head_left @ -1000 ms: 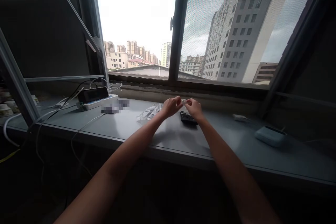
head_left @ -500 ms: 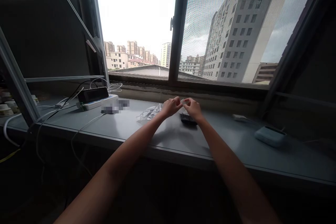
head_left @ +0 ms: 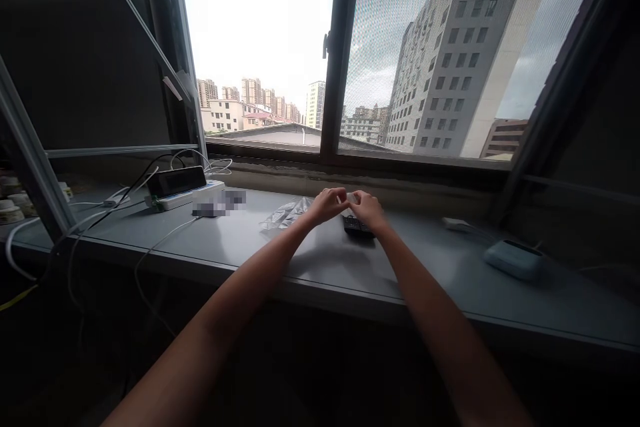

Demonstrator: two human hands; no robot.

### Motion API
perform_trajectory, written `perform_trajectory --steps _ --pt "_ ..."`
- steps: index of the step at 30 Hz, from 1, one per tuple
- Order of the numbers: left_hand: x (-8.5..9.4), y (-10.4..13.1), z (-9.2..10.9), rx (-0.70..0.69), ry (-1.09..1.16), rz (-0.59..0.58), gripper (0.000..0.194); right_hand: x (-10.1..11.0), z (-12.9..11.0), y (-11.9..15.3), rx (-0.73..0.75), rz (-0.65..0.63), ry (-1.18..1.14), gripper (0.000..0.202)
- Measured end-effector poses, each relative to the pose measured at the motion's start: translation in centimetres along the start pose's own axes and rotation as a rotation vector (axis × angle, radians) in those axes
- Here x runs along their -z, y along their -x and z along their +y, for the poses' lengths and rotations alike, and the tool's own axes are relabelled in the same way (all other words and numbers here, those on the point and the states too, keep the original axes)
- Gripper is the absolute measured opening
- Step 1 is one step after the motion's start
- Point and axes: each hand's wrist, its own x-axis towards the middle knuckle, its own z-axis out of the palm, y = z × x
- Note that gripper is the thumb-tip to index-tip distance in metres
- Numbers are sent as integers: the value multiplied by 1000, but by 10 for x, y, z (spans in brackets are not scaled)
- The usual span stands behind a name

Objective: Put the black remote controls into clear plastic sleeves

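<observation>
My left hand [head_left: 327, 206] and my right hand [head_left: 367, 207] meet at the fingertips above the back of the grey table [head_left: 320, 260]. Both are closed in a pinch on a small, pale, see-through piece [head_left: 351, 197], too small to make out well. Below and partly behind my right hand lies a black keypad-like object [head_left: 358, 227] with rows of keys. Crumpled clear plastic wrapping [head_left: 286, 215] rests on the table just left of my left hand.
A dark phone-like device [head_left: 177, 181] leans on a white power strip [head_left: 193, 196] at the left, among cables. To the right are a white adapter [head_left: 456, 224] and a light-blue box [head_left: 514, 260]. A window stands behind the table.
My fingertips have come closer together, and less of the pale piece shows between them. The things on the table have stayed where they were.
</observation>
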Motion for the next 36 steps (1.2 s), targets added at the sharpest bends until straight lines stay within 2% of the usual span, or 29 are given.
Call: perform_trajectory --steps 4,9,16,19,23,25,29,36 --pt "-1 -1 -2 33 -24 11 14 0 -3 3 -2 31 79 32" --pt "-8 -3 -11 69 106 -39 17 -1 -4 4 25 14 91 34" --pt "-20 -7 -24 -6 312 -45 18 3 -1 2 32 -38 57 38" --pt "-18 -5 -18 -9 235 -25 19 4 -1 3 39 -59 87 41" --pt "-12 -2 -6 10 -27 55 18 1 -1 4 11 -96 190 41" --pt "-9 0 -1 34 -109 59 15 0 -2 5 -21 -91 222 39" --pt "-6 2 4 50 -148 49 11 2 -4 6 -66 -87 270 38" --pt "-7 3 7 13 -125 41 12 1 -4 7 -46 -152 325 44"
